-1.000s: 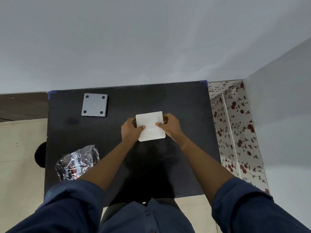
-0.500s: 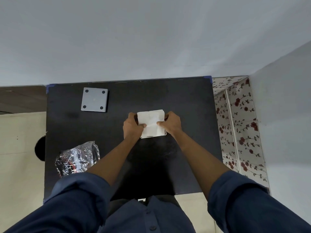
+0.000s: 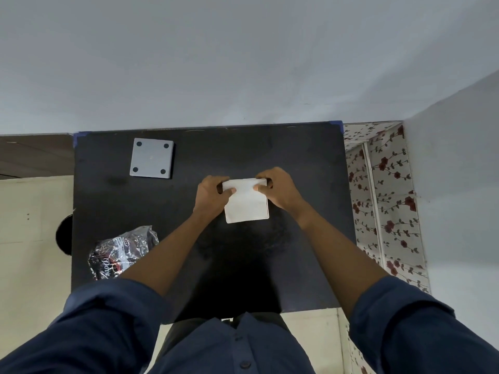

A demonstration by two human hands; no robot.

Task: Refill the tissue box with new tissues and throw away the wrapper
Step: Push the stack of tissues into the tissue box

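A white stack of tissues [image 3: 247,202] lies near the middle of the black table [image 3: 297,163]. My left hand [image 3: 212,194] grips its far left corner and my right hand [image 3: 279,188] grips its far right corner, thumbs pressed on top. Whatever sits under the stack is hidden by the tissues and my fingers. A grey square panel with a dark round foot at each corner [image 3: 151,158], likely the tissue box's base, lies flat at the back left. The crumpled black and silver wrapper [image 3: 121,252] rests at the table's front left.
The table stands against a pale wall. To its right hangs a white cloth with red flowers [image 3: 383,201]. A dark round object [image 3: 64,234] pokes out past the table's left edge over the cream floor.
The tissue stack was tilted and looser half a second ago; now it lies flat and squared, with both hands shifted toward its far corners.
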